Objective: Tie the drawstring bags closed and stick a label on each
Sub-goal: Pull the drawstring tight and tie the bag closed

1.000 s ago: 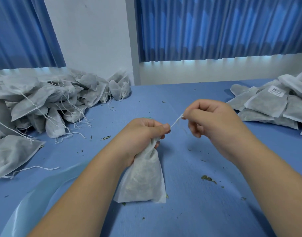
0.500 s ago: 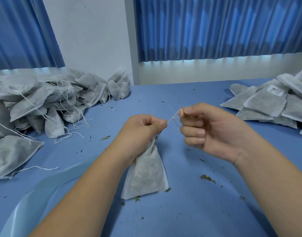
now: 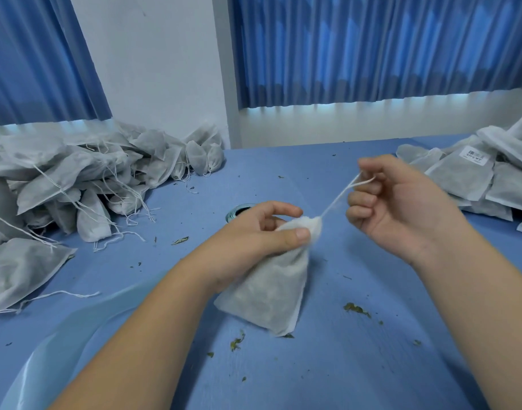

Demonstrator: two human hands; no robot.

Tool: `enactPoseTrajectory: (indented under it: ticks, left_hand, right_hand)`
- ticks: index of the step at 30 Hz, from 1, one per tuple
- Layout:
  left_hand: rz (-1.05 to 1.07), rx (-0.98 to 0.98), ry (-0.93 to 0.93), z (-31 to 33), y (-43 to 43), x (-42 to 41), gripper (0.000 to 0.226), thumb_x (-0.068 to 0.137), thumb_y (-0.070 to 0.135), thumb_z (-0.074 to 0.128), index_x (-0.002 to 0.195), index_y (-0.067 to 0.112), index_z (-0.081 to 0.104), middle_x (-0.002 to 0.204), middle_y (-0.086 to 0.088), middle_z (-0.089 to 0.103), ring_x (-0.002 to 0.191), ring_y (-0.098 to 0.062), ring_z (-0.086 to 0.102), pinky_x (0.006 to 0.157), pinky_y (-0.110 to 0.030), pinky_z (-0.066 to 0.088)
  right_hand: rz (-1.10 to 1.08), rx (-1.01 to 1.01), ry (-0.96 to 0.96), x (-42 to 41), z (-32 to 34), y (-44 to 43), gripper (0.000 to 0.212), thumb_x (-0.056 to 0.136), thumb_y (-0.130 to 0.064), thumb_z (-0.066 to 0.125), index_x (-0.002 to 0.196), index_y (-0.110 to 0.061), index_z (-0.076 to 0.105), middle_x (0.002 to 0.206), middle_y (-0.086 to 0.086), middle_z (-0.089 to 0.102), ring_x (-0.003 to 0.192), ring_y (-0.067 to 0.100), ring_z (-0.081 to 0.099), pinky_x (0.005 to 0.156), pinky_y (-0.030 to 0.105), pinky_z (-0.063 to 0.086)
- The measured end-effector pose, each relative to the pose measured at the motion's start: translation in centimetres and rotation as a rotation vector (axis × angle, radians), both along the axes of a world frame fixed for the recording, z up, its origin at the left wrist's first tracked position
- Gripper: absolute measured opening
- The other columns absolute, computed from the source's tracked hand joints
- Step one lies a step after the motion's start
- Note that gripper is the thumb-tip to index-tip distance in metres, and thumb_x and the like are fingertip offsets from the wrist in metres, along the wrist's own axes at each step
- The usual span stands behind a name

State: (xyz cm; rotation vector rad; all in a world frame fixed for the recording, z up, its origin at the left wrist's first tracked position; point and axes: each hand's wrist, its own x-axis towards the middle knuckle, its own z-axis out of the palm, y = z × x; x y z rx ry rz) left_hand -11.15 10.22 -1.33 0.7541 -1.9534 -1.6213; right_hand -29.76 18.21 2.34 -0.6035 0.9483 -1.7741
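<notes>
Pulling hand: right hand (image 3: 402, 208) pinches drawstring (image 3: 339, 196), now farther toward upper right than before.
Holding hand: left hand (image 3: 254, 232) grips drawstring bag (image 3: 268, 291) neck, more gathered.
Label (image 3: 474, 153): print unreadable.

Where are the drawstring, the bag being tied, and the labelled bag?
drawstring (image 3: 338, 198), head view, taut middle stretch
bag being tied (image 3: 268, 291), head view, filled body
labelled bag (image 3: 461, 179), head view, below its label

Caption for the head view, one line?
Left hand grips the bag at its neck; right hand holds the drawstring taut over the blue table.
</notes>
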Motion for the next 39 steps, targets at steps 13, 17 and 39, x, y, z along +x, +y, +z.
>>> enactPoseTrajectory:
  ticks: [13, 17, 39]
  left_hand:
    - [0.252, -0.191, -0.114, -0.7, 0.4, -1.2, 0.035, 0.084, 0.045, 0.066, 0.081, 0.010, 0.063, 0.072, 0.006, 0.058, 0.064, -0.009, 0.056, 0.068, -0.030, 0.042]
    - [0.386, -0.181, 0.047, -0.6, 0.1, -1.3, 0.028, 0.093, 0.040, 0.062, 0.081, 0.015, 0.067, 0.073, 0.004, 0.062, 0.066, -0.010, 0.057, 0.066, -0.028, 0.045]
    - [0.503, 0.137, 0.189, 1.0, -2.4, 1.4, 0.009, 0.087, 0.017, 0.065, 0.089, 0.009, 0.068, 0.078, -0.007, 0.068, 0.072, -0.023, 0.065, 0.064, -0.029, 0.055]
  right_hand:
    - [-0.150, -0.202, 0.429, 0.9, -0.1, 0.8, 0.025, 0.083, -0.017, 0.071, 0.064, -0.020, 0.055, 0.055, -0.003, 0.050, 0.050, 0.013, 0.052, 0.047, 0.022, 0.040]
    - [-0.064, -0.265, 0.988, 3.0, -0.6, 1.1, 0.016, 0.078, -0.016, 0.075, 0.066, -0.020, 0.065, 0.064, -0.004, 0.063, 0.060, 0.010, 0.060, 0.055, 0.023, 0.046]
    - [-0.201, -0.259, 1.384, 3.5, -2.7, -0.1, 0.025, 0.086, -0.019, 0.063, 0.100, -0.038, 0.071, 0.096, -0.015, 0.053, 0.083, 0.003, 0.054, 0.071, 0.011, 0.042]
